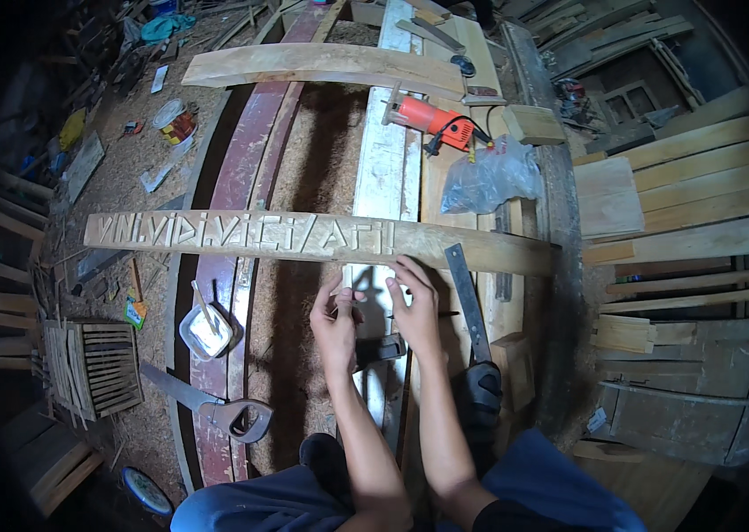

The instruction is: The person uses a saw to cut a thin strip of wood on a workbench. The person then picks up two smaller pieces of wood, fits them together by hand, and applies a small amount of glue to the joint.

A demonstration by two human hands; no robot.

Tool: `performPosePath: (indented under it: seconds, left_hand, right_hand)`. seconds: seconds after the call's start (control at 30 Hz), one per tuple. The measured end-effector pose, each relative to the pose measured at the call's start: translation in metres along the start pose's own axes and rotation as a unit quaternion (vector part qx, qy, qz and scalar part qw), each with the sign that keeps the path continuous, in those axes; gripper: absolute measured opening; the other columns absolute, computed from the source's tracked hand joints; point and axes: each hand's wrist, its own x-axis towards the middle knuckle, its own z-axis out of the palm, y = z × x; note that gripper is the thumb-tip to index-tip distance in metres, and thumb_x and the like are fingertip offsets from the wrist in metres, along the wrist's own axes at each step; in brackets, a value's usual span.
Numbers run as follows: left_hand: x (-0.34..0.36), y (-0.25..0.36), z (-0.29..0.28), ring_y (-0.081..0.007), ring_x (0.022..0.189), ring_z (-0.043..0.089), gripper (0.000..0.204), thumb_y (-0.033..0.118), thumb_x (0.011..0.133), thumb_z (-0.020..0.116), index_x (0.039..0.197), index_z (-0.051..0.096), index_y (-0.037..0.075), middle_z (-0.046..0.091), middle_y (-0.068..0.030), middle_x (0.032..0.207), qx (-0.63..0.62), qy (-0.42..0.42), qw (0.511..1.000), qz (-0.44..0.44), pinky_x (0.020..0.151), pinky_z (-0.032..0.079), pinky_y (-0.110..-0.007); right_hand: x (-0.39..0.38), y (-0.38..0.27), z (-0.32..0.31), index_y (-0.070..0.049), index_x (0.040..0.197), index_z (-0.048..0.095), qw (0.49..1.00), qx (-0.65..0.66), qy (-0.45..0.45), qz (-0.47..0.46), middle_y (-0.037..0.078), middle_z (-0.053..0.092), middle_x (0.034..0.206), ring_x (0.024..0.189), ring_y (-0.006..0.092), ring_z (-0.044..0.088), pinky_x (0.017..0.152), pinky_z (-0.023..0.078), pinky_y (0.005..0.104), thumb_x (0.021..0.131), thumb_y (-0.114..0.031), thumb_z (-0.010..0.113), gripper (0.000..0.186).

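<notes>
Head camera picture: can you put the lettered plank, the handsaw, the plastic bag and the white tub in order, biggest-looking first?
1. Lettered plank
2. Handsaw and plastic bag: too close to rank, since one looks longer and the other broader
3. White tub

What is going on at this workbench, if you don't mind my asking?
A person's left hand holds a small pale strip, apparently wood, by the near edge of a long brown wooden board. The right hand is close beside it; whether it grips anything is unclear. Pale raised lettering runs from the board's left end past its middle, leaving the right end bare. A square white tub with a stick in it sits to the left.
</notes>
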Motion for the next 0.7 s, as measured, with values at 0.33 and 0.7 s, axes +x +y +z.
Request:
performPosePath:
  seconds: [0.33, 0.7]
  left_hand:
    - [-0.028, 0.007, -0.013, -0.0078, 0.063, 0.058, 0.034, 0.013, 0.103, 0.06, 0.135, 0.058, 0.002, 0.072, -0.0059, 0.089, -0.091, -0.028, 0.995, -0.022, 0.056, 0.045, -0.021]
    - [-0.038, 0.024, -0.016, -0.0083, 0.066, 0.059, 0.034, 0.006, 0.102, 0.055, 0.136, 0.057, -0.001, 0.071, -0.007, 0.097, -0.065, -0.074, 0.995, -0.031, 0.058, 0.047, -0.023]
  right_hand:
    - [-0.045, -0.038, -0.015, 0.0, 0.123, 0.068, 0.999, 0.014, -0.022, 0.031, 0.022, 0.065, 0.128, 0.121, 0.0358, 0.062, 0.104, 0.046, 0.0398, 0.097, -0.013, 0.064, 0.029]
    - [-0.035, -0.042, -0.024, 0.0, 0.119, 0.07, 0.999, -0.032, -0.021, -0.019, 0.022, 0.066, 0.125, 0.118, 0.0384, 0.062, 0.102, 0.047, 0.0424, 0.096, -0.014, 0.065, 0.028]
